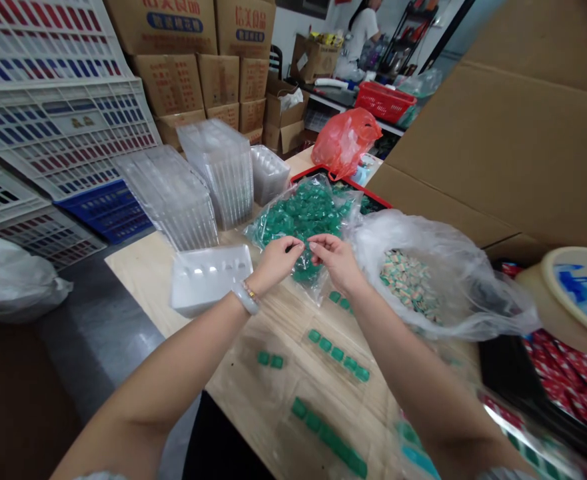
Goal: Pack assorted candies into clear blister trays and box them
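Note:
My left hand (279, 260), with a white bangle at the wrist, is closed in a pinch over the near side of a clear plastic bag of small green pieces (308, 207). Close beside it, my right hand (337, 260) also has thumb and forefinger pressed together. Whatever lies between the fingertips is too small or hidden to make out. Below the hands, a row of green pieces (338, 355) lies on the wooden table (253, 393). A pair of green pieces (270, 360) sits to its left, and a longer green row (328, 437) is nearer me.
Clear plastic trays (166, 193) stand stacked at the left, behind a single-looking tray pile (210, 277). On the right are an open bag of small wrapped pieces (408, 283), a cream tub (568, 293) and a large cardboard flap (513, 127). A person (363, 30) is in the background.

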Demonstrator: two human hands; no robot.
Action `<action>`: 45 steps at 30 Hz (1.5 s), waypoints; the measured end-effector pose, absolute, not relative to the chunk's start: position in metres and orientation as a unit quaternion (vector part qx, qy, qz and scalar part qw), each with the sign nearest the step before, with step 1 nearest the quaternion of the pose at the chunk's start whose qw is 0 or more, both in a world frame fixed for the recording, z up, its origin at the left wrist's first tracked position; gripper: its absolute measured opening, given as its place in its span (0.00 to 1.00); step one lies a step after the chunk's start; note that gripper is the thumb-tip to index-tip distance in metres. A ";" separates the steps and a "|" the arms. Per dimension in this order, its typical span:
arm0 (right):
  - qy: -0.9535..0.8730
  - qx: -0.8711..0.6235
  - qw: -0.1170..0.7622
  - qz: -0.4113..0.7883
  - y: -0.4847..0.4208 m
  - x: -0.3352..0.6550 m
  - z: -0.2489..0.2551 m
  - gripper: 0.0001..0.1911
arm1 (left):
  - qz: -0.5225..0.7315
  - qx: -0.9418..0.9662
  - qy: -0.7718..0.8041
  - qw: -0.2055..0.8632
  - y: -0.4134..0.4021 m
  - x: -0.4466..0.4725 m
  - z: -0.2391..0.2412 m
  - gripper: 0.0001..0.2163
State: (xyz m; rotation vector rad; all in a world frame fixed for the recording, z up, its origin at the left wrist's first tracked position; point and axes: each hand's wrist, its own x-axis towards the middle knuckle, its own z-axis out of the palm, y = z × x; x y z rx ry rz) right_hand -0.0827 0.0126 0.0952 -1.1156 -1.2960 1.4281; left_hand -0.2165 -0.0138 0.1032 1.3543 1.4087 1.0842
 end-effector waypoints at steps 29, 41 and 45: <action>-0.892 -0.370 -0.021 0.257 -0.146 -0.131 0.068 0.10 | 0.442 0.349 0.642 0.520 -0.213 -0.281 0.037 0.13; -0.901 -0.383 0.079 0.188 -0.150 -0.136 0.068 0.18 | 0.467 0.263 0.571 0.622 -0.212 -0.286 0.050 0.14; -0.850 -0.346 0.159 0.364 -0.144 -0.143 0.077 0.13 | 0.453 0.317 0.568 0.610 -0.208 -0.285 0.054 0.19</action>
